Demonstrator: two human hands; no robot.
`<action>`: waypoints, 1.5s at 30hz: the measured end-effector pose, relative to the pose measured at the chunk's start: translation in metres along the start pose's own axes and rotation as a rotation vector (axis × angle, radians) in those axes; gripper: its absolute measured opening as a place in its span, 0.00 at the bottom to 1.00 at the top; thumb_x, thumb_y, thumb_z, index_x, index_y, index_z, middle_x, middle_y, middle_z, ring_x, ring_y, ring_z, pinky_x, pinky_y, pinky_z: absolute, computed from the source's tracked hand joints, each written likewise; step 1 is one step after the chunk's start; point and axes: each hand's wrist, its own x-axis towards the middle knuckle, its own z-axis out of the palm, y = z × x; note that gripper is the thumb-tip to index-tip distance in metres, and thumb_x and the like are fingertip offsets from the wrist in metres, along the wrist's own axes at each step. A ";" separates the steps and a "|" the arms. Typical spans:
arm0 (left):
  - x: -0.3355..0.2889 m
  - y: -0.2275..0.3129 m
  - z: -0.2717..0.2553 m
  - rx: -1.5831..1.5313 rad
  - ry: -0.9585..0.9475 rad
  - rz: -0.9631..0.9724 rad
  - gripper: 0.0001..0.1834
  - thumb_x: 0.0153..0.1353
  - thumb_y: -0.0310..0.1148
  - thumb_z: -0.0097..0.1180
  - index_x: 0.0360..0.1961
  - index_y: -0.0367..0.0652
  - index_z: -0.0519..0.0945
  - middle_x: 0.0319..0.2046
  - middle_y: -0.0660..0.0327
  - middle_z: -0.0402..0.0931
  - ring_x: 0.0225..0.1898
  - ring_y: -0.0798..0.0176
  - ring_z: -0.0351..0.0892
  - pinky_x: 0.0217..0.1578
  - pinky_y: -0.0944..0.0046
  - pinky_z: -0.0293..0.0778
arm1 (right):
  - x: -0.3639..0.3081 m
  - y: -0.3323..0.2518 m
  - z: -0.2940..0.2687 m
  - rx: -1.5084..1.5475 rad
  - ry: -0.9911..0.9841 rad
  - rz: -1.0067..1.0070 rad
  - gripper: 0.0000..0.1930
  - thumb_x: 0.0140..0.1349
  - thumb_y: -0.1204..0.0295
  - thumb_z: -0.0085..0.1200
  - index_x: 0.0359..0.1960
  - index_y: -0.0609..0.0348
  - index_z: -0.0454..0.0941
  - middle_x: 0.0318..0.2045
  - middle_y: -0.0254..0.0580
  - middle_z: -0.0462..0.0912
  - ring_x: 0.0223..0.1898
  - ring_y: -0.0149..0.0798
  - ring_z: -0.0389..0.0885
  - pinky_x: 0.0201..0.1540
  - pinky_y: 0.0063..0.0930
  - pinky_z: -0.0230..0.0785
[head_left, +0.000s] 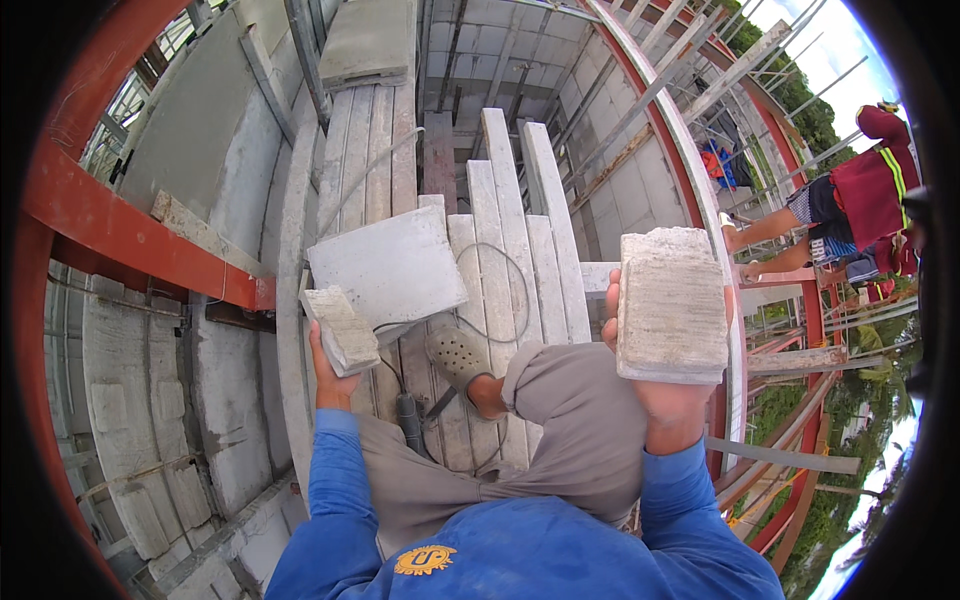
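My left hand [327, 372] is closed around a small, rough, pale grey block piece [343, 330], which is tilted beside a larger white block slab [395, 265] lying on the planks. On the right, my right hand [668, 405] supports a thick, squarish concrete block piece [672, 305] with a grooved face. Its fingers curl up at the block's left edge, and the palm is below it; the rest of the hand is hidden. The two held pieces are apart from each other.
I sit over wooden planks [487, 210] with gaps at their far ends. A black cable [520, 275] loops across them to a dark cylindrical tool [408, 418]. Red steel beams [140, 235] stand left. A person in a maroon top [868, 205] is at far right.
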 end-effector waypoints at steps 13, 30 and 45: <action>0.014 -0.009 -0.023 0.217 -0.053 -0.100 0.31 0.71 0.61 0.62 0.56 0.43 0.83 0.43 0.59 0.87 0.42 0.62 0.87 0.44 0.59 0.83 | 0.019 0.022 0.002 -0.259 0.068 0.142 0.42 0.78 0.36 0.43 0.81 0.55 0.63 0.69 0.71 0.72 0.64 0.70 0.78 0.61 0.69 0.75; -0.176 0.121 -0.146 0.520 0.738 0.686 0.59 0.50 0.61 0.78 0.71 0.25 0.72 0.64 0.38 0.78 0.65 0.45 0.80 0.64 0.51 0.75 | 0.090 0.053 0.003 -0.939 0.199 0.079 0.31 0.80 0.47 0.49 0.76 0.50 0.71 0.68 0.47 0.80 0.63 0.50 0.83 0.65 0.49 0.77; -0.253 0.021 -0.330 1.143 1.540 0.205 0.63 0.47 0.61 0.79 0.77 0.32 0.66 0.65 0.39 0.74 0.67 0.37 0.74 0.66 0.36 0.71 | 0.106 0.027 -0.042 -1.222 0.236 0.071 0.27 0.79 0.52 0.55 0.72 0.51 0.74 0.64 0.40 0.84 0.61 0.43 0.84 0.64 0.43 0.77</action>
